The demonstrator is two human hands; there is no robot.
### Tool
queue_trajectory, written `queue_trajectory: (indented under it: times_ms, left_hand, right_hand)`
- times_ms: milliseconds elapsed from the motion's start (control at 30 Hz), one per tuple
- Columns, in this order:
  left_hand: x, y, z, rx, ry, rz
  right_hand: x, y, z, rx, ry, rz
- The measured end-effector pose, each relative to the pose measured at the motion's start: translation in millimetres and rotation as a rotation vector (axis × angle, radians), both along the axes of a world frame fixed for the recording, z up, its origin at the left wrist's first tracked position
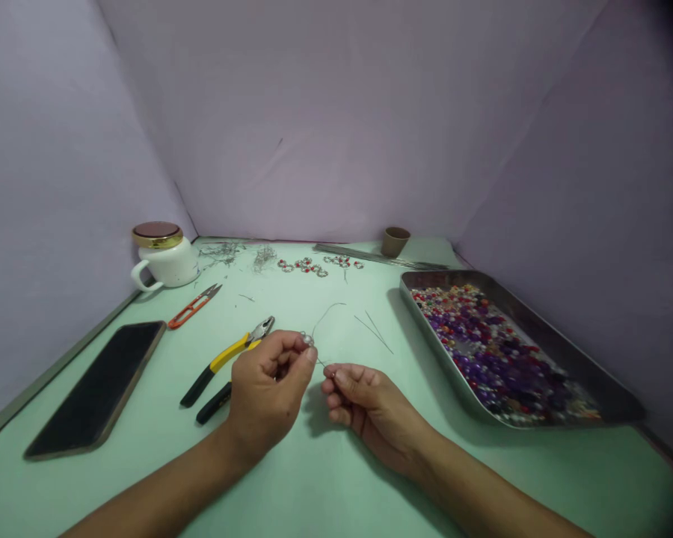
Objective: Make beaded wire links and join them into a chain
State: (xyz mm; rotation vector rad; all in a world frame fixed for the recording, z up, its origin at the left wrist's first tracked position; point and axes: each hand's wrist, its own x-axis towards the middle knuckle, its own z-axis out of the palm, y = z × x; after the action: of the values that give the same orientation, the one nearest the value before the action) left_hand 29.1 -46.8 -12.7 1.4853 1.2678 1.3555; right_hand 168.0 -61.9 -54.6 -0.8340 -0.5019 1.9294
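Left hand [270, 390] pinching small beaded piece [308, 339], wire [329, 307] curving beyond fingertips. Right hand [377, 412], just beside, gripping strand [321, 362] between them. Step: apparently threading or bending wire; next move likely calls for steady left pinch.

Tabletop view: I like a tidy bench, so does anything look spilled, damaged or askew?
Slightly untidy: wire scraps lie tangled at the back left, and loose wires lie beyond the right hand, unlike the neat wire bundle at the back. Loose beads sit inside the metal tray; no obvious spill or damage.
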Motion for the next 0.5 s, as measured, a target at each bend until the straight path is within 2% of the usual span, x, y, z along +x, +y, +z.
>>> queue_trajectory:
  times_ms: [300,500]
  left_hand:
    - [0.1,-3.1,-3.6,0.161,0.174,0.007]
    - [0.1,-2.0,-5.9,0.184,0.196,0.015]
  right_hand:
    - [0.5,-0.2,-1.7,0.015,0.017,0.016]
    - [0.7,-0.3,-0.7,0.016,0.015,0.015]
